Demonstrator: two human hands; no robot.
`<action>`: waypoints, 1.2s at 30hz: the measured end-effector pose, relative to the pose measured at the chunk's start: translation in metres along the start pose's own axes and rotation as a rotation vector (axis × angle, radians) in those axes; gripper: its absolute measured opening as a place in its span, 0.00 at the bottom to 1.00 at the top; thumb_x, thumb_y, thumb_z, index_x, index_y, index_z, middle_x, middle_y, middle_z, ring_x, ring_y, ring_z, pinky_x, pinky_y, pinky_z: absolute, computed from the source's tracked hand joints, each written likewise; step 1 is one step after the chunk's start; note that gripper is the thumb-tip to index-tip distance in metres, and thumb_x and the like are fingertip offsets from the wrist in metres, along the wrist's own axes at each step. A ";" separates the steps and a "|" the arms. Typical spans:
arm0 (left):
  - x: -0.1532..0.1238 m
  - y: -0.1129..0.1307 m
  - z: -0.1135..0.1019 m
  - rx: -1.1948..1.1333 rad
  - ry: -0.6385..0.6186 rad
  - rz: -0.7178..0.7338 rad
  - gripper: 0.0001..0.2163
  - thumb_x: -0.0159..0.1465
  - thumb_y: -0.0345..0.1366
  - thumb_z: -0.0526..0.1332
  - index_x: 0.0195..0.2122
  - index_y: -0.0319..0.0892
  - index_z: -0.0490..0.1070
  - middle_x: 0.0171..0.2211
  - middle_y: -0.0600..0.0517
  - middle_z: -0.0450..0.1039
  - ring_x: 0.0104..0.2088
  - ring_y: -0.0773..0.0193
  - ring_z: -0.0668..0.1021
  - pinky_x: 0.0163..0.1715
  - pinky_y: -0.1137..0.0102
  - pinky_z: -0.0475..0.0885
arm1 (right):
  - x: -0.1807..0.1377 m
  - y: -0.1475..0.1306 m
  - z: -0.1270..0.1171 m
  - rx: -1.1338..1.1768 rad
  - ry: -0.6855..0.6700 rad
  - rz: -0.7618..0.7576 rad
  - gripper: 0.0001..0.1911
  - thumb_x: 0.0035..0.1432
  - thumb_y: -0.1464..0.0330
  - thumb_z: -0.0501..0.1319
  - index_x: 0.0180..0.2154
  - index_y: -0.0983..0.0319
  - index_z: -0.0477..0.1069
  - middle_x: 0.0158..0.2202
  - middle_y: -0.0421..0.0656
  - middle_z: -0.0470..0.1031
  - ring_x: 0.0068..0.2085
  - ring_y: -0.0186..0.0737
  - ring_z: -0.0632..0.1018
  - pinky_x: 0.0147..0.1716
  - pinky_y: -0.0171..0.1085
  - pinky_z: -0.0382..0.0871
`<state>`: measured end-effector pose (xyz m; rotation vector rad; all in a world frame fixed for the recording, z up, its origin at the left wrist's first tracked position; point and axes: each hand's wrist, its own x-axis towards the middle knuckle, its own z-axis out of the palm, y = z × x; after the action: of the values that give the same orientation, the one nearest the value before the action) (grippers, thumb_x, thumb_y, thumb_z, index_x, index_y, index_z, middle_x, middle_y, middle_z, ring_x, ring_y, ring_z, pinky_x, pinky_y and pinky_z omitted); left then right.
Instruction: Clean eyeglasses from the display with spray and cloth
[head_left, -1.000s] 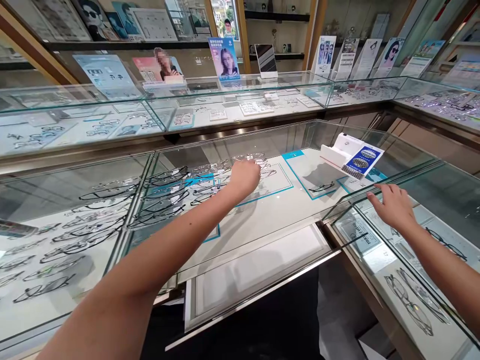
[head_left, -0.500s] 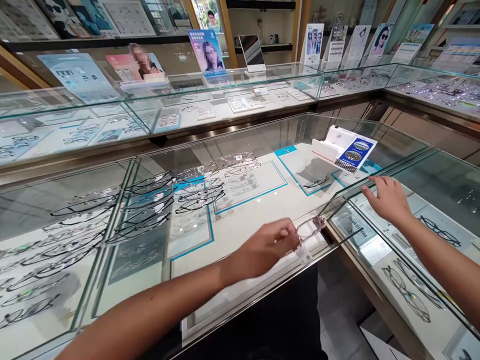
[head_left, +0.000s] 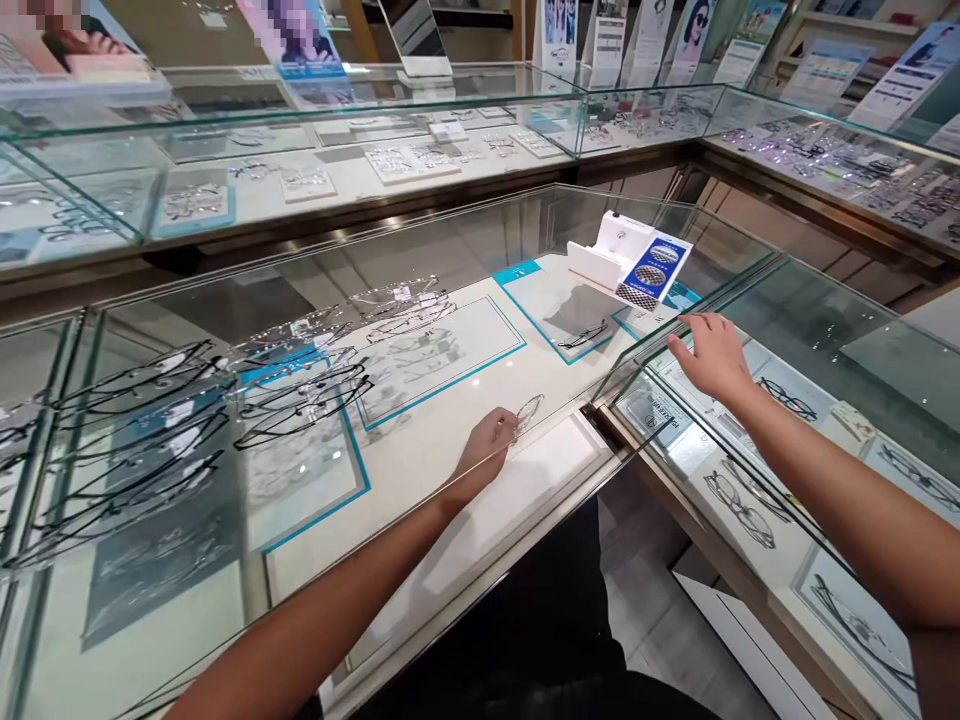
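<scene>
One glasses frame point(head_left: 531, 408) juts from the left fingers point(head_left: 505, 420).

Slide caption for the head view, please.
Left hand holds eyeglasses at a glass display case, rows of spectacles nearby; right hand rests on the adjoining glass counter.

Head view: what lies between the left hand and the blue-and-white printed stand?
The head view shows a turquoise-edged grey sheet and dark-rimmed eyeglasses between the left hand and the printed stand.
</scene>
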<state>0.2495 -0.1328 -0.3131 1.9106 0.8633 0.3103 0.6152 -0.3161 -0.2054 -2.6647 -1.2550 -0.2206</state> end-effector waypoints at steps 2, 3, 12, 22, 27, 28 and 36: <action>0.023 -0.005 0.008 0.034 0.058 0.024 0.12 0.77 0.43 0.52 0.42 0.46 0.73 0.43 0.48 0.78 0.42 0.57 0.81 0.47 0.63 0.77 | -0.001 -0.001 0.000 0.014 0.003 -0.011 0.37 0.76 0.49 0.47 0.69 0.67 0.71 0.67 0.63 0.73 0.67 0.71 0.70 0.66 0.64 0.66; 0.036 -0.005 0.013 0.058 0.074 0.043 0.12 0.77 0.43 0.53 0.42 0.45 0.73 0.46 0.46 0.78 0.44 0.56 0.81 0.49 0.62 0.77 | -0.001 -0.001 0.000 0.019 0.003 -0.010 0.37 0.76 0.49 0.47 0.69 0.67 0.71 0.67 0.63 0.73 0.67 0.71 0.70 0.66 0.64 0.66; 0.187 0.033 0.050 0.231 0.244 0.146 0.12 0.78 0.37 0.54 0.49 0.44 0.78 0.60 0.42 0.72 0.58 0.52 0.78 0.60 0.60 0.74 | -0.005 -0.007 -0.003 0.012 0.016 -0.001 0.34 0.77 0.51 0.47 0.68 0.65 0.71 0.66 0.63 0.74 0.64 0.71 0.72 0.63 0.65 0.70; 0.281 0.051 0.101 0.363 0.245 0.009 0.13 0.76 0.38 0.56 0.49 0.45 0.81 0.70 0.39 0.66 0.70 0.40 0.66 0.67 0.49 0.66 | -0.011 -0.015 -0.009 0.007 0.009 0.013 0.33 0.77 0.51 0.46 0.67 0.65 0.71 0.67 0.63 0.73 0.64 0.72 0.73 0.61 0.67 0.71; 0.297 0.054 0.104 0.424 0.152 0.029 0.13 0.77 0.41 0.57 0.48 0.46 0.82 0.69 0.40 0.69 0.68 0.42 0.70 0.66 0.51 0.68 | -0.011 -0.015 -0.008 0.005 0.015 0.009 0.32 0.77 0.51 0.46 0.67 0.62 0.70 0.66 0.62 0.74 0.65 0.71 0.73 0.60 0.66 0.72; 0.298 0.055 0.103 0.444 0.131 0.039 0.12 0.77 0.41 0.58 0.48 0.46 0.82 0.68 0.40 0.70 0.67 0.42 0.71 0.66 0.50 0.69 | -0.011 -0.015 -0.008 0.000 0.018 0.011 0.32 0.77 0.51 0.46 0.67 0.62 0.71 0.66 0.61 0.74 0.65 0.71 0.73 0.60 0.66 0.72; 0.302 0.055 0.098 0.606 0.036 0.072 0.19 0.76 0.45 0.67 0.63 0.43 0.75 0.63 0.42 0.76 0.58 0.51 0.81 0.58 0.49 0.81 | -0.010 -0.014 -0.009 -0.016 0.005 0.015 0.32 0.77 0.51 0.46 0.68 0.64 0.70 0.67 0.62 0.74 0.65 0.71 0.73 0.61 0.66 0.73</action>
<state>0.5425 -0.0075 -0.3579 2.5046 0.9889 0.1304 0.5974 -0.3163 -0.1976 -2.6844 -1.2360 -0.2358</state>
